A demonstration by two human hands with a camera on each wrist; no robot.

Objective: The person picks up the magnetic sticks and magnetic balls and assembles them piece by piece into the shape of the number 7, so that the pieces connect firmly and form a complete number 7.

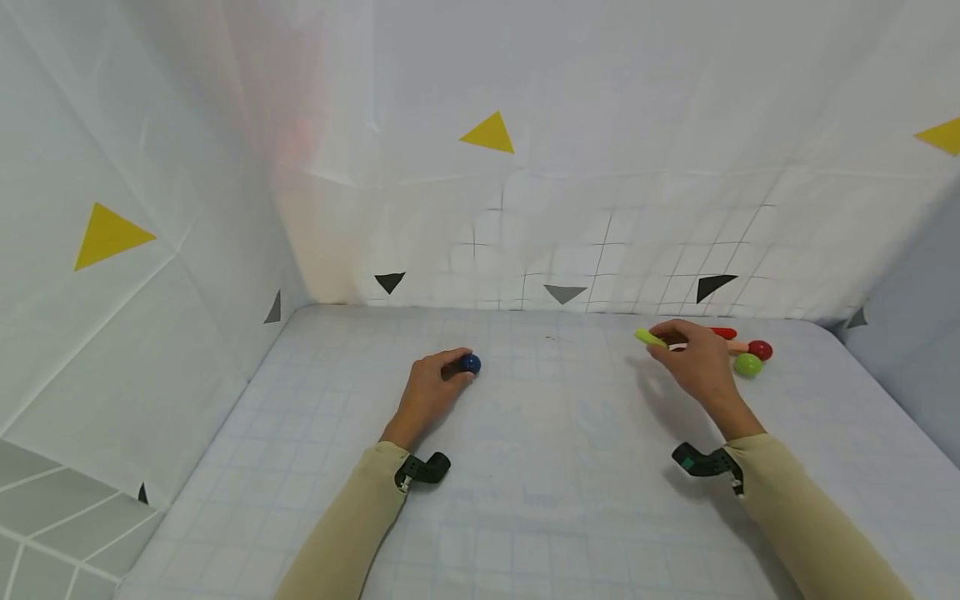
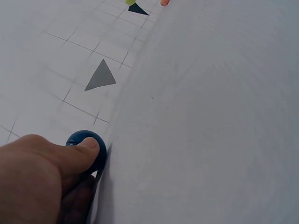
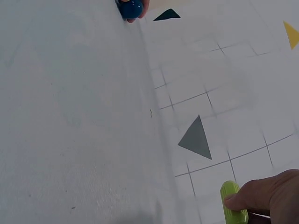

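Pinching a blue ball (image 1: 470, 363) is the person's left hand (image 1: 429, 387); the right hand (image 1: 701, 360) grips a yellow-green piece (image 1: 648, 337), near a red ball (image 1: 761, 350).

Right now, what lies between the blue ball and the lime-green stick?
In the head view, only white tabletop with small dark marks lies between the blue ball and the lime-green stick.

In the head view, a ball (image 1: 472, 363) is showing deep blue at six o'clock, a short stick (image 1: 645, 337) lime at three. Farther toward three, a bar (image 1: 725, 332) is showing red, a round bead (image 1: 761, 350) crimson, its neighbour (image 1: 748, 366) at seven o'clock green. Sleeves (image 1: 345, 525) are showing beige. The twelve-o'clock wall (image 1: 420, 192) is carrying thin dark grid lines, the tabletop (image 1: 540, 442) pale blue ones.
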